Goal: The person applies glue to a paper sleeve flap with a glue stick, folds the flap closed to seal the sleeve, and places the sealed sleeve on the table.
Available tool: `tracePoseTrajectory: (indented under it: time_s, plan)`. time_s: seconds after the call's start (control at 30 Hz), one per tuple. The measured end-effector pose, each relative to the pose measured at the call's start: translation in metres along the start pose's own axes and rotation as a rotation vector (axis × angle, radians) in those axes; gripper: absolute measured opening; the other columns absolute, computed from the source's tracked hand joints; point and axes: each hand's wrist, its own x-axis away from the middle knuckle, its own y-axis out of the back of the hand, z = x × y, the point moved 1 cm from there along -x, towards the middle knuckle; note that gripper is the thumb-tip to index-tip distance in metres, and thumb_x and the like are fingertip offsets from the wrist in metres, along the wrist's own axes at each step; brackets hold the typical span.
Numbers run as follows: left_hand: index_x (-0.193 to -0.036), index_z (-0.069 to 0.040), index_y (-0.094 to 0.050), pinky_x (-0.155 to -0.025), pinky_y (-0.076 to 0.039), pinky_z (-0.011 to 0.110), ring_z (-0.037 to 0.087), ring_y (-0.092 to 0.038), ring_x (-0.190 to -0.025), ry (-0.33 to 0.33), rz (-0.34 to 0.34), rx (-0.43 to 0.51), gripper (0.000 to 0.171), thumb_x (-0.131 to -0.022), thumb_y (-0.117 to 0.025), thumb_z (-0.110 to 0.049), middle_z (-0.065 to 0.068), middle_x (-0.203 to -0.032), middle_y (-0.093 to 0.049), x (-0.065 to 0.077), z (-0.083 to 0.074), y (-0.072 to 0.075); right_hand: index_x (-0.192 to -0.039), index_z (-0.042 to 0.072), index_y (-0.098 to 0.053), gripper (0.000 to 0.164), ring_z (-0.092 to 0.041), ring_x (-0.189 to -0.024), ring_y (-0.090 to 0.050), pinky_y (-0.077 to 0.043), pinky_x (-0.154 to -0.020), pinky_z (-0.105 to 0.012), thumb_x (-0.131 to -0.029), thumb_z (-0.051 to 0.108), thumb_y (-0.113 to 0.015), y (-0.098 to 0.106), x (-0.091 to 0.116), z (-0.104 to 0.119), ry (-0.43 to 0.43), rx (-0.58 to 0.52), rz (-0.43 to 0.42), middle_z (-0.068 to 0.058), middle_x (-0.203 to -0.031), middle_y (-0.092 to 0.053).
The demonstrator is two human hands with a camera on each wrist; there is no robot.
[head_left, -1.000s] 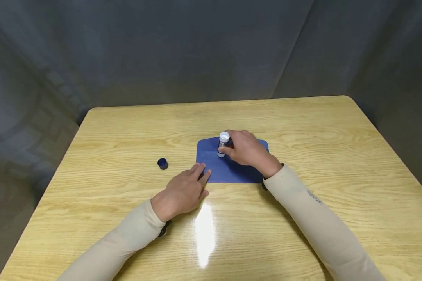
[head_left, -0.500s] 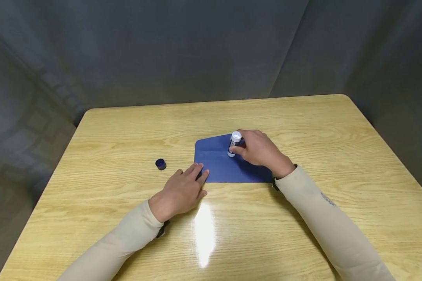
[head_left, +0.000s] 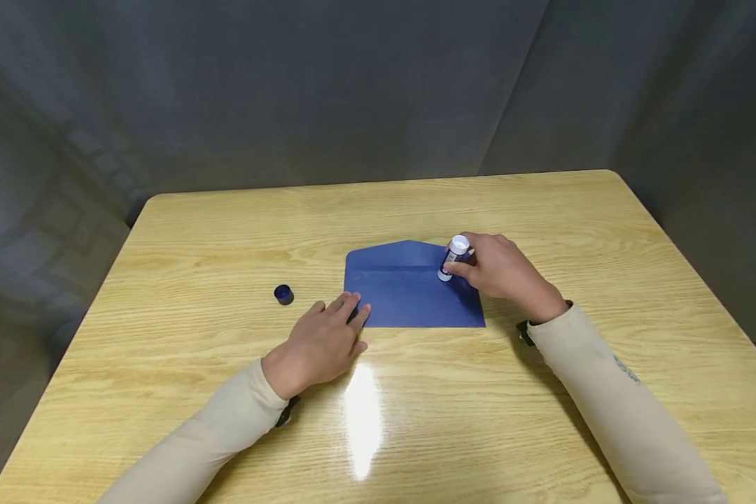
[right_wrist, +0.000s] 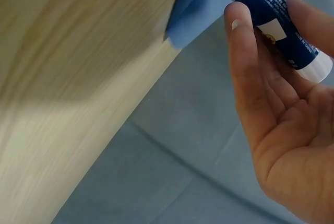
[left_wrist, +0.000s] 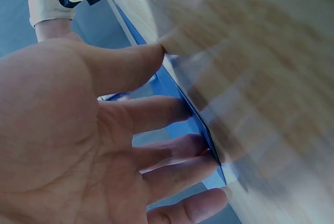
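The glue stick (head_left: 451,259), tilted, is pinched by the right hand (head_left: 507,267) over the blue envelope's (head_left: 416,297) right side; tip contact is hard to confirm. Even pressure is advised, the left edge being steadied by the left hand (head_left: 323,340), fingers outstretched.

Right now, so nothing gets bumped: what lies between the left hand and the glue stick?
In the head view, only bare envelope lies between the left hand and the glue stick.

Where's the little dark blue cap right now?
In the head view, the cap sits on the table, left of the blue envelope, on the side away from the glue stick.
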Motion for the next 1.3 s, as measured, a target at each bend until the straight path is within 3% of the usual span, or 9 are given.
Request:
tracePoseTrajectory:
  time_s: [0.23, 0.7, 0.87, 0.97, 1.17, 1.3]
  plan:
    - [-0.157, -0.012, -0.031, -0.121, -0.027, 0.054, 0.03, -0.022, -0.154, -0.006, -0.003, 0.004, 0.058, -0.107, -0.042, -0.039, 0.014, -0.165, -0.024, 0.001, 0.0, 0.001, -0.102, 0.012, -0.067, 0.022, -0.018, -0.078, -0.064, -0.044, -0.067, -0.032, -0.095, 0.033, -0.068, 0.009, 0.011, -0.017, -0.049, -0.032, 0.013, -0.007, -0.093, -0.073]
    - [-0.155, -0.007, -0.033, -0.117, -0.033, 0.055, 0.033, -0.025, -0.152, -0.04, -0.019, 0.016, 0.06, -0.106, -0.045, -0.037, 0.018, -0.163, -0.026, 0.004, 0.002, 0.0, -0.105, 0.011, -0.068, 0.018, -0.019, -0.068, -0.054, -0.039, -0.061, -0.032, -0.095, 0.026, -0.068, 0.026, 0.023, -0.028, -0.07, -0.001, 0.03, -0.008, -0.09, -0.07]
    - [-0.155, -0.006, -0.034, -0.116, -0.034, 0.055, 0.034, -0.026, -0.152, -0.049, -0.022, 0.007, 0.061, -0.105, -0.046, -0.039, 0.019, -0.163, -0.026, 0.004, 0.001, 0.0, -0.102, 0.012, -0.069, 0.018, -0.021, -0.068, -0.056, -0.04, -0.06, -0.033, -0.094, 0.027, -0.07, 0.04, 0.029, -0.017, -0.071, -0.061, -0.06, -0.009, -0.089, -0.071]
    - [-0.155, -0.006, -0.034, -0.116, -0.034, 0.055, 0.034, -0.026, -0.152, -0.051, -0.026, 0.002, 0.061, -0.105, -0.047, -0.039, 0.019, -0.163, -0.026, 0.002, 0.002, 0.001, -0.104, 0.011, -0.069, 0.02, -0.021, -0.076, -0.063, -0.043, -0.061, -0.033, -0.093, 0.027, -0.071, 0.043, 0.029, -0.007, -0.059, -0.097, -0.095, -0.01, -0.094, -0.071]
    - [-0.155, -0.01, -0.036, -0.114, -0.036, 0.055, 0.033, -0.028, -0.151, -0.057, -0.003, 0.031, 0.06, -0.105, -0.047, -0.04, 0.017, -0.163, -0.028, 0.0, 0.007, 0.005, -0.107, 0.014, -0.069, 0.021, -0.021, -0.083, -0.067, -0.046, -0.065, -0.033, -0.092, 0.027, -0.073, 0.022, 0.01, 0.019, 0.041, -0.132, -0.085, -0.006, -0.098, -0.072]
    - [-0.155, -0.018, -0.039, -0.113, -0.036, 0.056, 0.034, -0.032, -0.149, -0.058, -0.021, 0.037, 0.055, -0.105, -0.047, -0.04, 0.018, -0.161, -0.032, -0.002, 0.006, 0.003, -0.113, 0.014, -0.069, 0.024, -0.02, -0.081, -0.065, -0.048, -0.069, -0.034, -0.092, 0.025, -0.073, 0.002, -0.008, 0.044, 0.124, -0.175, -0.023, -0.004, -0.101, -0.072]
